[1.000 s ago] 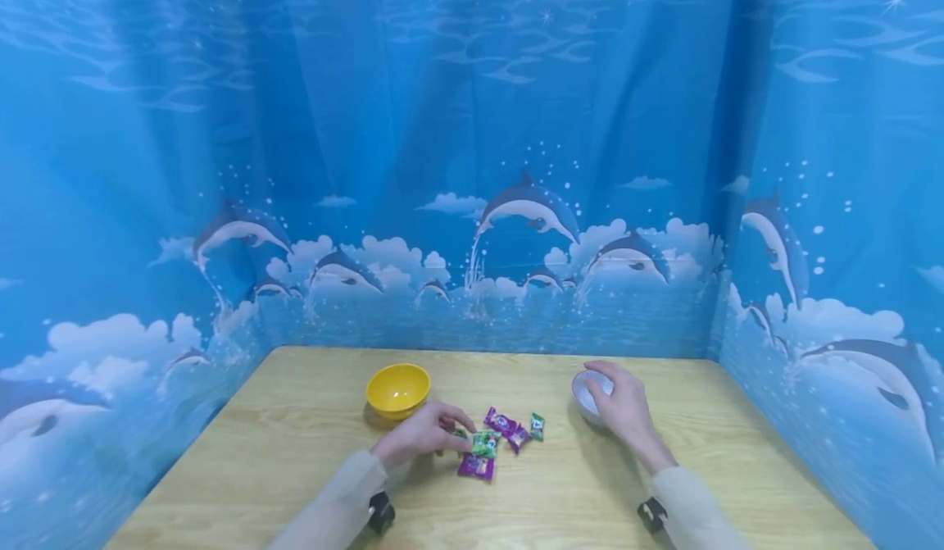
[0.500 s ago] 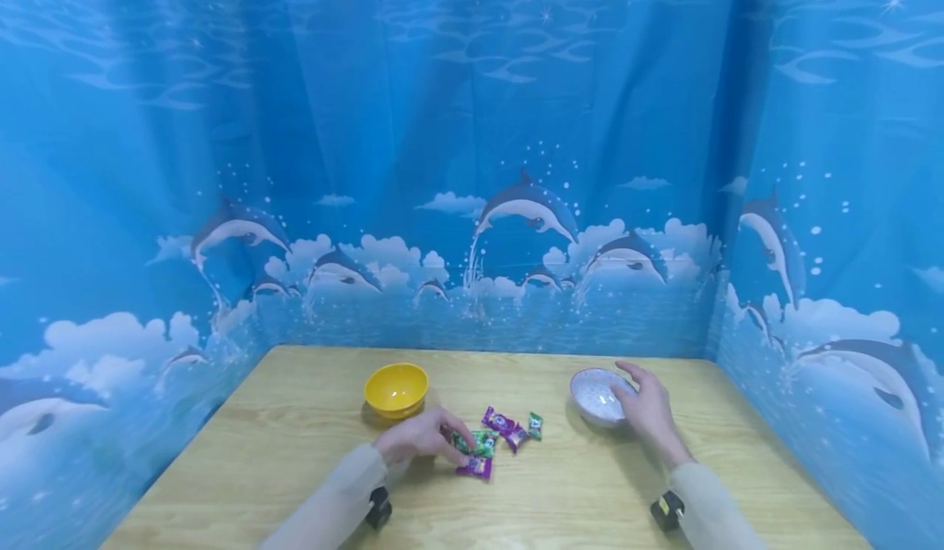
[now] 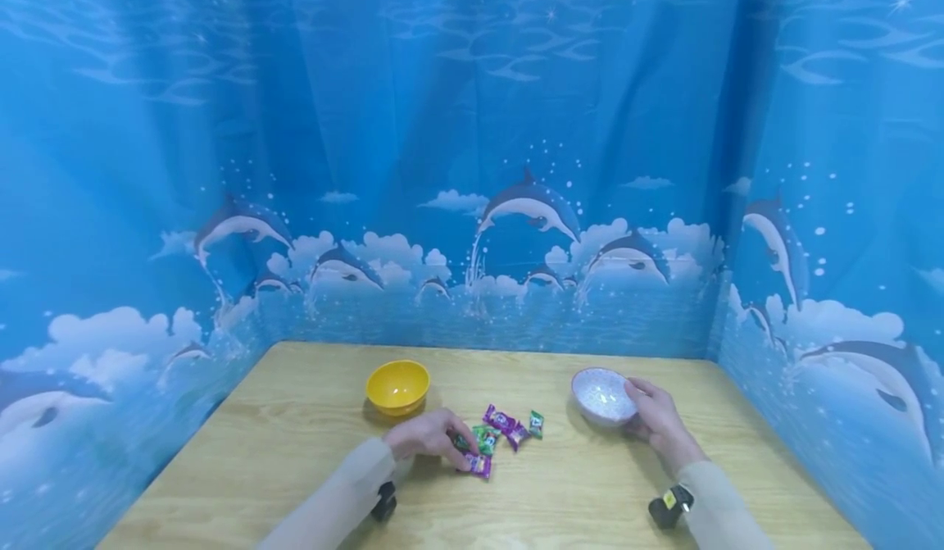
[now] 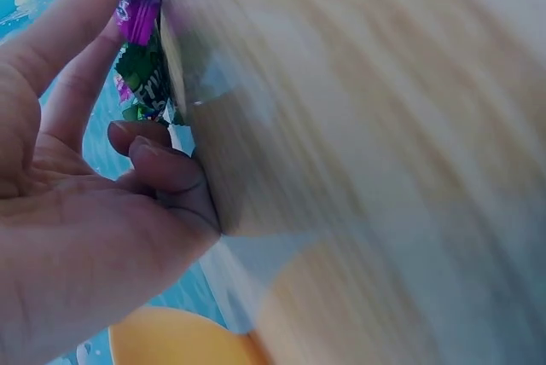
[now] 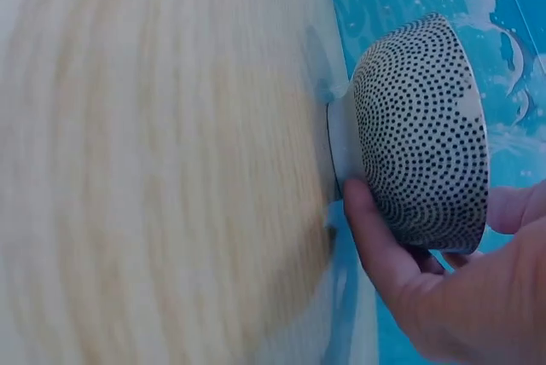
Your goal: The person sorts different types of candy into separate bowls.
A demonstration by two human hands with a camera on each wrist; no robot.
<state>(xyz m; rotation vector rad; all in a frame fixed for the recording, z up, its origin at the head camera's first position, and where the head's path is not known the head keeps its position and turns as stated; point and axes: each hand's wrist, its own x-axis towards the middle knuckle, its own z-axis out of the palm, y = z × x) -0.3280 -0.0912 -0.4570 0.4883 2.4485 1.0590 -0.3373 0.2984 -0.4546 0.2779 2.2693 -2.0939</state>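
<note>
My left hand is at the pile of wrapped candies, its thumb and index finger at either edge of a purple-wrapped candy, pinching it. Against that candy lies a green-wrapped candy. In the left wrist view the fingertips overlap the purple wrapper, and the other fingers curl below. My right hand grips the right side of a small white bowl, thumb at the rim and fingers beneath. From the right wrist view, the bowl's outside shows black dots and its foot is close to the tabletop.
A yellow bowl stands behind my left hand. More purple candies and a single green candy lie between the hands on the wooden table. A blue dolphin-print curtain surrounds the table's back and sides.
My right hand has moved from over the white bowl's top to its right side and now grips it. My left fingers have shifted from the green candy toward the purple one nearer me.
</note>
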